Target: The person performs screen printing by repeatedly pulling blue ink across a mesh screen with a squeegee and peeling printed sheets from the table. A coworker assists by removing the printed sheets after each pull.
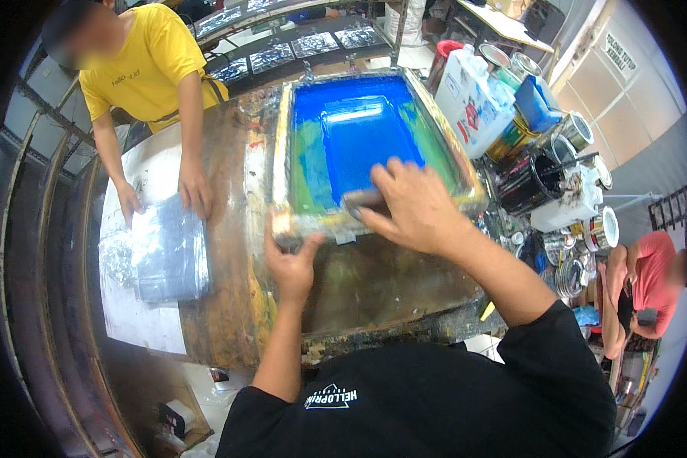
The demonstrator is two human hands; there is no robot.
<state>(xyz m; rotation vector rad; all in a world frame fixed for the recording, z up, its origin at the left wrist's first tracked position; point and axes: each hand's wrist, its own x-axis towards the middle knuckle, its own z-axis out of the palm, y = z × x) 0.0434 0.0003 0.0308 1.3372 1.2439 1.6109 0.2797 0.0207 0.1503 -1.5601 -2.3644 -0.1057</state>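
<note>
Presently the right hand (412, 204) clenches its grip on a squeegee (362, 201) inside the blue-inked printing screen (374, 145). The left hand (290, 263) grips the screen's near frame edge above the stained surface (374, 282).

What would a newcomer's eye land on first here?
Most likely the screen-printing frame at centre, its mesh flooded with bright blue ink. At its near edge the right hand presses a squeegee, while the left hand is at the frame's near left corner. To the left, a person in a yellow shirt rests both hands on a stack of shiny silver sheets.
</note>
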